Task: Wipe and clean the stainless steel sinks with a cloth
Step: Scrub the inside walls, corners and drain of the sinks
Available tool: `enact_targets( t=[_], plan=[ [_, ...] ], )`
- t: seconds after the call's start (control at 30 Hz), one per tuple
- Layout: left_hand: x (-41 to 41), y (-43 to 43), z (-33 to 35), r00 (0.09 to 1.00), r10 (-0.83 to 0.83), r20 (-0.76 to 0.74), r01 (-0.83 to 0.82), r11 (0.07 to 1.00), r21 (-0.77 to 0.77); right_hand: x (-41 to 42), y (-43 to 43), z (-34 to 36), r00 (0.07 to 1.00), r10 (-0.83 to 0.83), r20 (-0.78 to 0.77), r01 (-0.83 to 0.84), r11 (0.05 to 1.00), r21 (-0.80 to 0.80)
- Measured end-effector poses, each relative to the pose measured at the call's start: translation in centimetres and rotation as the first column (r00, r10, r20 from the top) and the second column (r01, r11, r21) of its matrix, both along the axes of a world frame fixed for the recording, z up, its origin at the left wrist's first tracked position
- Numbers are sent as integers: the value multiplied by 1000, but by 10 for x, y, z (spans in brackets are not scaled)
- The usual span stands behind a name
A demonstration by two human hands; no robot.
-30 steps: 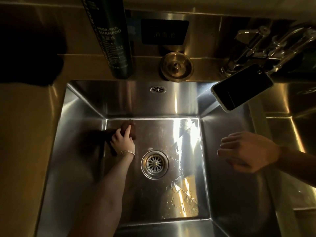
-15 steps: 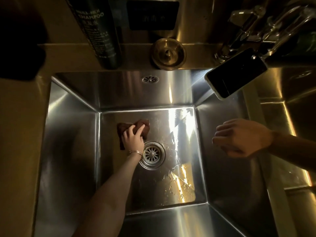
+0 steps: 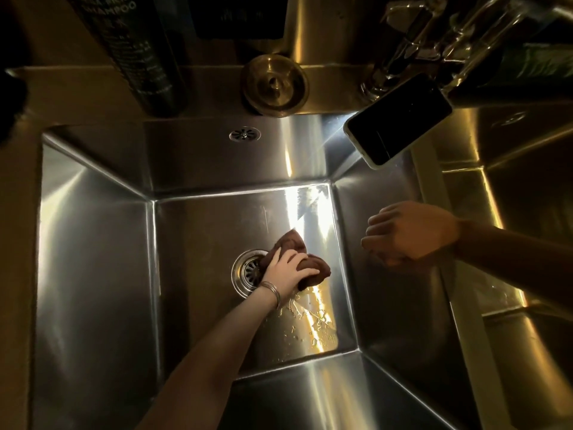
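Observation:
Deep in the stainless steel sink, my left hand grips a bunched brown cloth and presses it on the sink floor. The cloth lies just right of the round drain and overlaps its rim. Water drops glisten on the floor in front of the cloth. Over the sink's right wall my right hand hovers with loosely curled fingers and holds nothing.
A dark phone rests at the sink's back right corner under the chrome tap. A dark shampoo bottle and a brass drain lid stand on the back ledge. A second sink basin lies to the right.
My left hand has swept the cloth from the back left of the sink floor rightward, past the drain to its right side. My right hand has hardly moved.

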State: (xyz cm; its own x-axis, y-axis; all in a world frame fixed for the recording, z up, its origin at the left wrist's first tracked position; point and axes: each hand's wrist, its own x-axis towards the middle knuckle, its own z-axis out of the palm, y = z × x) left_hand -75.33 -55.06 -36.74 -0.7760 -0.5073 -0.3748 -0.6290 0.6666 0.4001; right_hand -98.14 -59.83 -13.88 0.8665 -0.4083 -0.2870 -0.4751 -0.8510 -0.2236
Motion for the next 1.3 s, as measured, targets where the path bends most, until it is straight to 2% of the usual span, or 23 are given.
enact_targets(
  t=[0.1, 0.2, 0.27, 0.37, 0.5, 0.57, 0.7, 0.83, 0.93, 1.0, 1.1, 1.17, 1.3],
  plan=[
    [-9, -3, 9, 999, 21, 49, -22, 999, 26, -1, 1, -2, 1000, -28, -7, 29, 999, 17],
    [-13, 18, 10, 989, 47, 139, -39, 997, -61, -2, 2, -1, 999, -47, 0, 47, 999, 14],
    [-16, 34, 11, 962, 203, 184, -187, 977, -99, -1, 2, -1, 998, -67, 8, 66, 997, 27],
    [-25, 40, 13, 860, 455, 231, -457, 888, -48, 0, 1, 1, 999, -36, 7, 36, 999, 9],
    [-44, 37, 9, 813, 524, 254, -547, 837, 23, 1, -2, 3, 999, 47, 26, -46, 998, -37],
    [-46, 39, 8, 844, 467, 264, -489, 872, 20, 1, 0, 4, 998, 51, 34, -51, 999, -20],
    [-23, 56, 6, 963, 148, 224, -157, 987, 26, 8, 3, 10, 999, 19, 29, -19, 1000, -6],
    [12, 73, 12, 966, -58, 253, 43, 997, 67, 14, 15, 16, 997, -35, -63, 35, 999, 10],
    [27, 83, 15, 939, -164, 301, 156, 987, 49, 21, 69, 18, 999, -47, -8, 48, 997, 57],
    [25, 85, 17, 931, -194, 311, 195, 980, 26, 26, 121, 14, 1000, 10, 12, -11, 991, 136],
    [12, 82, 18, 925, -175, 338, 174, 984, 34, 18, 178, 12, 997, 45, -62, -30, 973, 229],
    [1, 83, 14, 933, -136, 332, 129, 991, 44, 7, 189, 10, 996, 21, -85, -3, 978, 207],
    [-38, 86, 10, 952, -127, 279, 114, 992, 61, 4, 186, 8, 997, 78, -14, -75, 982, 173]
  ],
)
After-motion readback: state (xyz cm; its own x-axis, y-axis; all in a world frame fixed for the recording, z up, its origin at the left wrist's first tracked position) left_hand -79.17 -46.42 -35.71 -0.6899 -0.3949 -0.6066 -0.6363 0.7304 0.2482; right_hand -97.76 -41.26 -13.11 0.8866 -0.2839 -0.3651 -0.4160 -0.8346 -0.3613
